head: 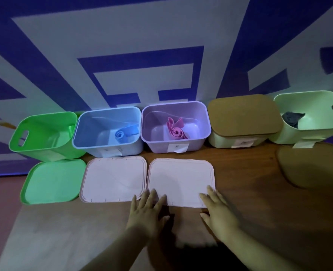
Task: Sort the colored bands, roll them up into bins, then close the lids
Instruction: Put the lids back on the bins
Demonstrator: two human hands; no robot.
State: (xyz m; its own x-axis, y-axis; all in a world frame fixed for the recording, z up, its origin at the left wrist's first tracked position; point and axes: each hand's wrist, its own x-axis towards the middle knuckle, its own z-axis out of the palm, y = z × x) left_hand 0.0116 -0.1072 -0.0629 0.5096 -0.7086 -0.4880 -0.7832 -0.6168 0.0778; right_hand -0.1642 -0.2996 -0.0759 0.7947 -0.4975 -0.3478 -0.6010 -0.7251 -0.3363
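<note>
Five bins stand in a row against the wall. The green bin point(44, 133) at the left is open. A rolled blue band point(122, 133) lies in the blue bin point(107, 149). Inside the purple bin point(191, 145) sits a rolled pink band point(176, 130). Both my left hand point(149, 212) and my right hand point(218, 210) rest with fingers spread on the near edge of a pink lid point(181, 178) lying flat before the purple bin. A second pink lid point(112, 178) and a green lid point(52, 182) lie to its left.
A pale bin point(238, 140) right of the purple one carries a closed tan lid point(243, 114). The far-right pale green bin point(318, 118) is tilted, with a dark band point(292, 118) inside. Another tan lid point(314, 165) lies before it on the wooden table point(249, 173).
</note>
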